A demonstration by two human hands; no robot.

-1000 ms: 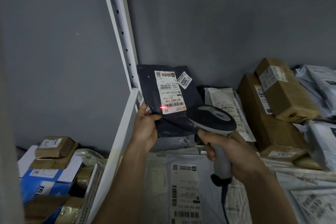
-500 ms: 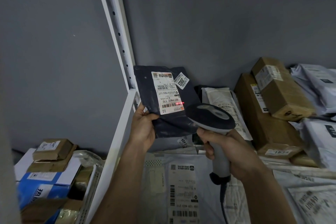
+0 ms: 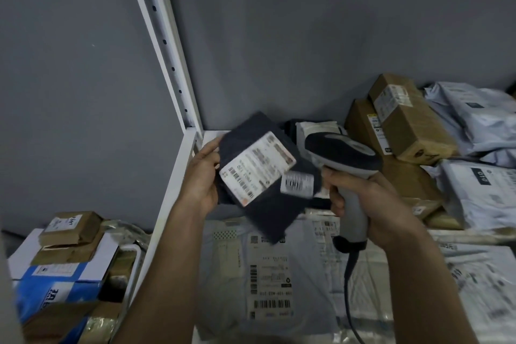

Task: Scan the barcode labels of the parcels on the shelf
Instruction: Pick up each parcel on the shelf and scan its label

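**Left hand had the dark mailer tipped over, scanner hand parked next to it**

Left hand (image 3: 202, 176) was gripping the dark mailer (image 3: 268, 184) by its left edge, fingers tucked behind it and thumb on the front, holding it up off the shelf (image 3: 170, 198). The mailer was tilted hard, so its white label (image 3: 257, 167) ran diagonally, with a smaller sticker (image 3: 296, 185) just right of it. It was all motion-blurred, so I couldn't read a thing on it.

Right hand (image 3: 371, 209) was wrapped around the grip of the scanner (image 3: 342, 159), head pointing left and up toward the mailer, just beside its right edge. I couldn't spot any red beam on the label, so my guess was that no scan was happening right then. Whether this one had already registered, I couldn't tell.

As for progress, plenty looked left. Right of the mailer sat a stack of brown boxes (image 3: 405, 120), and beyond them grey poly bags (image 3: 480, 120). Below the mailer lay a pale bag (image 3: 268, 274) flat on the shelf with its barcode facing up. Behind the mailer, another white parcel (image 3: 315, 127) leaned at the back. Nothing showed which of those were done, so I'd call it early-to-middle at best.
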